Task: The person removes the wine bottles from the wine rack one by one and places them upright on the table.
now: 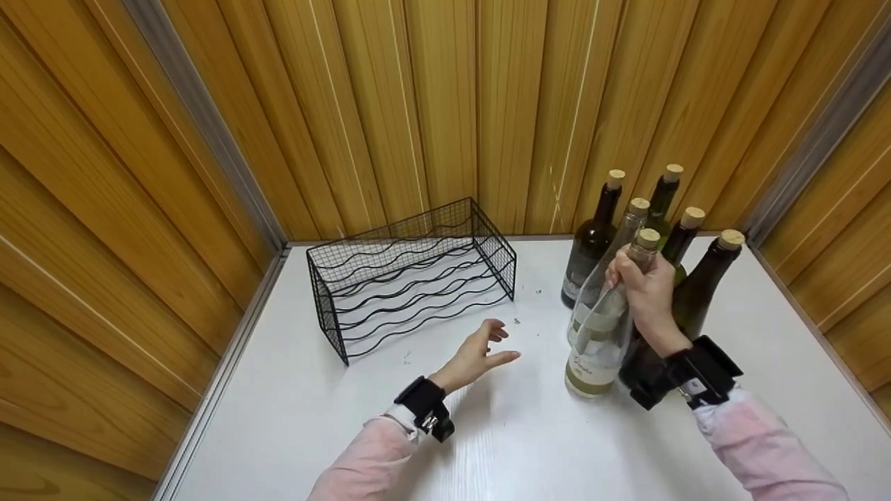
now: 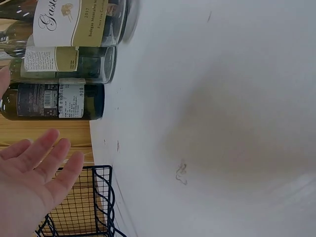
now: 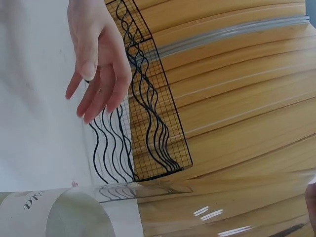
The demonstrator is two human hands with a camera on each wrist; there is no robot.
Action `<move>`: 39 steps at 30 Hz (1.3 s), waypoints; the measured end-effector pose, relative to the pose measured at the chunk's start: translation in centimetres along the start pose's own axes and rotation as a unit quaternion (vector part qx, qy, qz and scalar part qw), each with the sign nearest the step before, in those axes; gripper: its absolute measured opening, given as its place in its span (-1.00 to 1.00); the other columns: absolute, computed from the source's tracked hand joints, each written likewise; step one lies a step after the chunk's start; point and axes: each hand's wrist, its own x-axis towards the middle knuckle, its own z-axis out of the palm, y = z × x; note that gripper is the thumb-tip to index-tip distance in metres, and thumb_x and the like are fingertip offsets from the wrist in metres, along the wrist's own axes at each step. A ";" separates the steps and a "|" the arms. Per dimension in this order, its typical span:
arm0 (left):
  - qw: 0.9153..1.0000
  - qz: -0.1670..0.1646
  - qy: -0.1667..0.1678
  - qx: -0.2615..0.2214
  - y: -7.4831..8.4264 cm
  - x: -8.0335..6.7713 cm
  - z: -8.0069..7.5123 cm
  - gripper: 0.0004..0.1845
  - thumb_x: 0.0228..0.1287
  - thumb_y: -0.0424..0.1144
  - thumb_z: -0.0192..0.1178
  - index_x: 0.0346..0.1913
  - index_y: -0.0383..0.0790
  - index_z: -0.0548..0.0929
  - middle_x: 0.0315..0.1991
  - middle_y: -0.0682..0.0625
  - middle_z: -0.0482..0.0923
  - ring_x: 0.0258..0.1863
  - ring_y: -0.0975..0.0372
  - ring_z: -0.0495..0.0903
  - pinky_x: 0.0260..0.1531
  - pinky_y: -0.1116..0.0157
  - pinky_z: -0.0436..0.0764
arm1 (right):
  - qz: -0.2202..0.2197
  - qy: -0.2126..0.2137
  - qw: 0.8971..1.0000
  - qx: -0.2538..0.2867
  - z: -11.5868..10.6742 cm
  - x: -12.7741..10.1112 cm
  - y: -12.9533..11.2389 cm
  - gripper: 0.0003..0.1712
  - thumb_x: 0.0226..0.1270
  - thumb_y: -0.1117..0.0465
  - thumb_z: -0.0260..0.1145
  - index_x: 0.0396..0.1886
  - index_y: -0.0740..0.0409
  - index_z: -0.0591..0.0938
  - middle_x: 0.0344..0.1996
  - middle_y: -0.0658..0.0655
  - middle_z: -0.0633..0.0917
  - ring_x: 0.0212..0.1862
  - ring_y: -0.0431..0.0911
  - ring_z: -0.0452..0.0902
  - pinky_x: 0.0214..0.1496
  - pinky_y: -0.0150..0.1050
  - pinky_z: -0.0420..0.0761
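My right hand [image 1: 647,292] grips a clear, corked wine bottle [image 1: 598,358] by its neck, just below the cork. The bottle has a white and gold-green label and stands close over the table, at the front of a group of bottles. In the right wrist view this clear bottle [image 3: 74,215] spans the bottom edge. My left hand [image 1: 473,355] holds nothing; its fingers are spread apart and relaxed, between the rack and the bottles. The left wrist view shows the same left hand [image 2: 34,182] with loosely extended fingers. A black wire wine rack [image 1: 418,292] lies beyond it.
Behind the gripped bottle stand another clear bottle [image 1: 630,223] and several dark corked bottles, among them a brown one [image 1: 592,240] and one at the right [image 1: 703,278]. A wood-panelled wall [image 1: 445,104] borders the white table [image 1: 292,431] at the back.
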 end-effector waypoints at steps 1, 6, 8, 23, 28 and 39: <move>1.000 0.001 0.002 0.000 0.0 0.0 0.0 -0.43 0.17 -0.07 0.20 0.12 -0.31 0.25 -0.04 -0.18 0.43 -0.01 0.07 0.39 -0.12 0.23 0.40 | -0.002 -0.002 1.000 -0.001 -0.2 0.0 0.1 -0.91 0.13 0.55 0.06 -0.53 0.52 0.36 -0.76 0.25 0.40 -0.71 -0.05 0.34 -0.65 -0.33 0.40; 1.000 0.010 0.008 0.004 -0.1 -0.1 0.1 -0.45 0.18 -0.07 0.19 0.09 -0.31 0.26 -0.07 -0.15 0.44 -0.04 0.07 0.40 -0.16 0.26 0.41 | -0.023 -0.009 1.000 -0.004 -1.1 -0.2 0.6 -0.89 0.15 0.53 0.10 -0.52 0.51 0.38 -0.75 0.26 0.41 -0.69 -0.06 0.35 -0.60 -0.35 0.42; 1.000 0.014 0.011 0.006 -0.2 -0.1 0.1 -0.46 0.18 -0.08 0.19 0.08 -0.31 0.27 -0.08 -0.14 0.44 -0.05 0.06 0.40 -0.17 0.27 0.42 | -0.033 -0.012 0.999 0.001 -1.5 -0.2 0.9 -0.89 0.15 0.51 0.13 -0.52 0.50 0.40 -0.76 0.26 0.41 -0.69 -0.06 0.36 -0.59 -0.35 0.42; 1.000 0.007 0.011 0.002 -0.3 -0.3 0.1 -0.47 0.19 -0.07 0.18 0.09 -0.31 0.28 -0.09 -0.07 0.44 -0.04 0.02 0.40 -0.17 0.27 0.41 | -0.041 -0.038 0.998 0.007 -1.8 -0.2 0.1 -0.96 0.06 0.65 0.01 -0.52 0.58 0.37 -0.76 0.35 0.38 -0.69 -0.05 0.37 -0.62 -0.34 0.43; 1.000 0.010 0.010 0.006 -0.2 -0.1 -0.3 -0.49 0.21 -0.08 0.16 0.10 -0.30 0.28 -0.06 -0.12 0.43 -0.03 -0.01 0.39 -0.15 0.26 0.41 | -0.056 -0.071 0.996 0.001 -3.1 -0.2 1.3 -0.99 0.10 0.60 0.05 -0.45 0.56 0.39 -0.73 0.38 0.38 -0.66 -0.02 0.38 -0.59 -0.32 0.47; 0.994 0.047 0.056 0.082 0.6 0.4 -1.5 -0.57 0.23 -0.11 0.15 0.03 -0.33 0.37 -0.08 -0.08 0.43 -0.04 0.10 0.41 -0.08 0.28 0.39 | 0.005 -0.070 0.994 -0.085 -4.2 -0.7 0.8 -0.83 0.18 0.40 0.20 -0.27 0.43 0.45 -0.50 0.28 0.60 -0.45 -0.05 0.55 -0.39 -0.35 0.52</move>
